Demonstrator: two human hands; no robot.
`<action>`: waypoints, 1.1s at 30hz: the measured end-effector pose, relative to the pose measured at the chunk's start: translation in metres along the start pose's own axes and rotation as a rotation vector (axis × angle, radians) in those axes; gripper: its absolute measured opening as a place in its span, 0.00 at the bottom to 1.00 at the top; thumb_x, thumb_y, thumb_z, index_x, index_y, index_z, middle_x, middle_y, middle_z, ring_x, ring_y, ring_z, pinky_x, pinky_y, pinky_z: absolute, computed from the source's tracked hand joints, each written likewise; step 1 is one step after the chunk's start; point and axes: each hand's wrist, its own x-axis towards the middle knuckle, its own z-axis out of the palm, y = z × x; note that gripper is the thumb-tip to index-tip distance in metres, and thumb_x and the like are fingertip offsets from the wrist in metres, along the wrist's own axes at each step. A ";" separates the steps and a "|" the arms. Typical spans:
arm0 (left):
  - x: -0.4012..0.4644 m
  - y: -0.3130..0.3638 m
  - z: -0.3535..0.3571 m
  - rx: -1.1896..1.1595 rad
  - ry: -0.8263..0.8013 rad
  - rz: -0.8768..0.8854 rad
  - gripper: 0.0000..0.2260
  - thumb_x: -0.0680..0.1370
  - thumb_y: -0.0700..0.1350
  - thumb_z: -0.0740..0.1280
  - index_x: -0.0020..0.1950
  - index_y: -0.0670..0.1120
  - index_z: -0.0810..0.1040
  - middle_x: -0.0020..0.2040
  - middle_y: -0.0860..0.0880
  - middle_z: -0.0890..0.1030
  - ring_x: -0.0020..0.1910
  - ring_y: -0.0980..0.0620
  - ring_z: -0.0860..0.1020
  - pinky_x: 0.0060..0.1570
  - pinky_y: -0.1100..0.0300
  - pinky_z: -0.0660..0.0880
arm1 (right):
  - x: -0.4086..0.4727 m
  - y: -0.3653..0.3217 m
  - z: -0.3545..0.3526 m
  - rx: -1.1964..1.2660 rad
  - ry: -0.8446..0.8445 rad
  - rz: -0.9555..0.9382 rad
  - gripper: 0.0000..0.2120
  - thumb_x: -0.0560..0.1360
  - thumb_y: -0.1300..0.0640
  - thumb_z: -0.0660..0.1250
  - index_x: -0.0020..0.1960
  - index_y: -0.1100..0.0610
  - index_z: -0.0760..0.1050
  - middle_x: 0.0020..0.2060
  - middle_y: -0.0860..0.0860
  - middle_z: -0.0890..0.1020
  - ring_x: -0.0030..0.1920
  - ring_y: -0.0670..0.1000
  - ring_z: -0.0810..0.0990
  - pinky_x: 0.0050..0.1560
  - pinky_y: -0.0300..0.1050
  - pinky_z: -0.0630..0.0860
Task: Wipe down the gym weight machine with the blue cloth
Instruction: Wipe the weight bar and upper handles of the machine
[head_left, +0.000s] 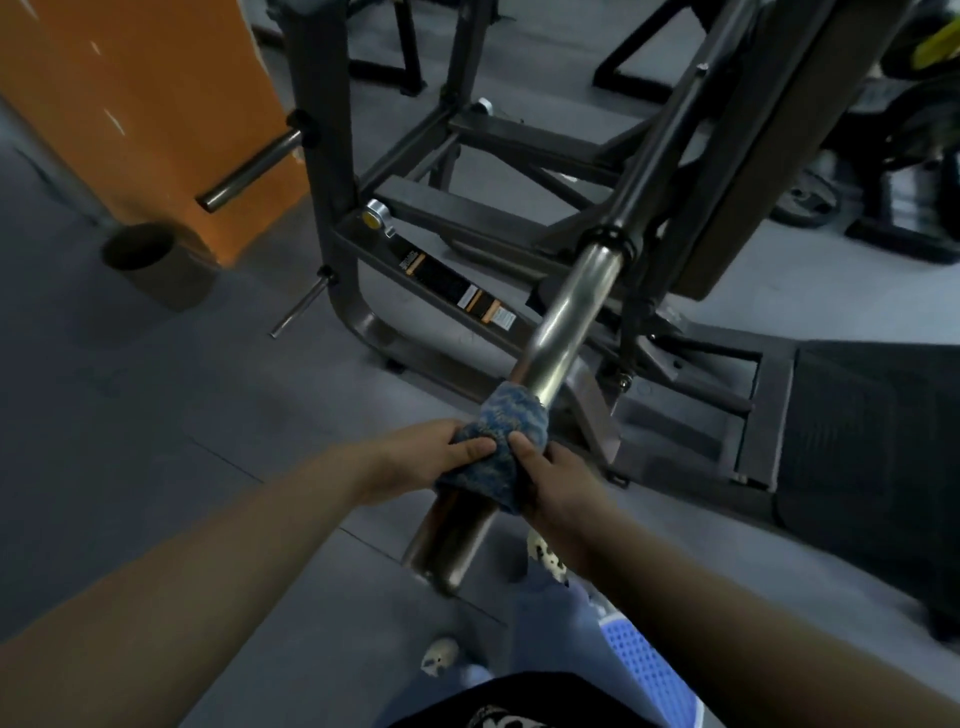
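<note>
Looking down, I see the dark steel weight machine filling the upper view; from it a chrome bar runs on a long diagonal, its free end pointing down-left toward me. Near that end, the blue cloth is wrapped round the bar, probably so that it rubs the whole circumference in one sliding pass. My left hand and right hand flank the cloth on either side of the bar, fingers curled, gripping it snugly.
</note>
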 end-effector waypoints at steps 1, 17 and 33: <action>-0.009 -0.008 0.002 -0.013 -0.004 0.004 0.04 0.79 0.48 0.60 0.48 0.51 0.73 0.49 0.48 0.79 0.54 0.46 0.78 0.60 0.50 0.72 | -0.007 0.012 0.005 -0.008 0.027 0.001 0.20 0.77 0.52 0.64 0.63 0.64 0.68 0.55 0.61 0.79 0.54 0.60 0.80 0.56 0.58 0.78; -0.040 -0.049 0.020 -0.007 0.155 0.073 0.10 0.80 0.49 0.60 0.57 0.46 0.72 0.54 0.45 0.80 0.52 0.48 0.79 0.55 0.56 0.76 | -0.036 0.036 0.033 0.129 0.120 -0.020 0.18 0.77 0.55 0.64 0.61 0.66 0.69 0.54 0.62 0.79 0.52 0.58 0.80 0.56 0.55 0.77; -0.065 -0.093 0.018 0.017 0.092 0.141 0.14 0.71 0.38 0.73 0.53 0.51 0.76 0.48 0.50 0.83 0.48 0.53 0.82 0.51 0.55 0.79 | -0.072 0.056 0.041 0.011 0.072 0.022 0.17 0.76 0.57 0.66 0.61 0.62 0.67 0.52 0.55 0.78 0.50 0.54 0.79 0.49 0.54 0.80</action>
